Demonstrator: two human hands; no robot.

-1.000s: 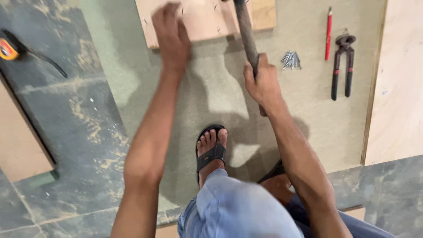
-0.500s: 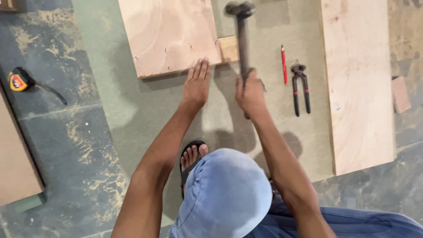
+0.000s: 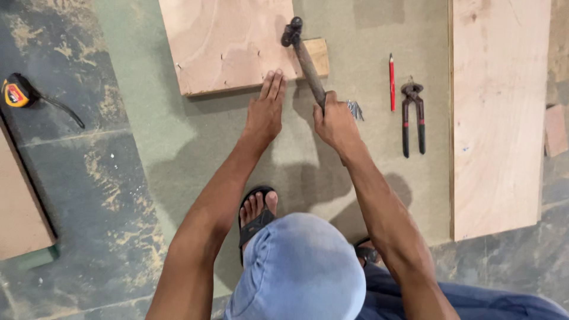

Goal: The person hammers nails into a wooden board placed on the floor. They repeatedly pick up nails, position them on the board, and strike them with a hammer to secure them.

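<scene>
1. The floor is dark grey-blue stone or concrete, blotched with pale yellowish dust and crossed by thin joint lines.
2. A large olive-green board lies flat on it, filling the middle of the view.
3. A long pale plywood sheet rests along the right side.
4. Light falls from above, casting soft shadows onto the green board.

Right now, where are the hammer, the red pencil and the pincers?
hammer (image 3: 303,61), head view, middle of its handle above the right hand.
red pencil (image 3: 391,83), head view, middle of its shaft.
pincers (image 3: 413,118), head view, between its red and black handles near the pivot.
</scene>
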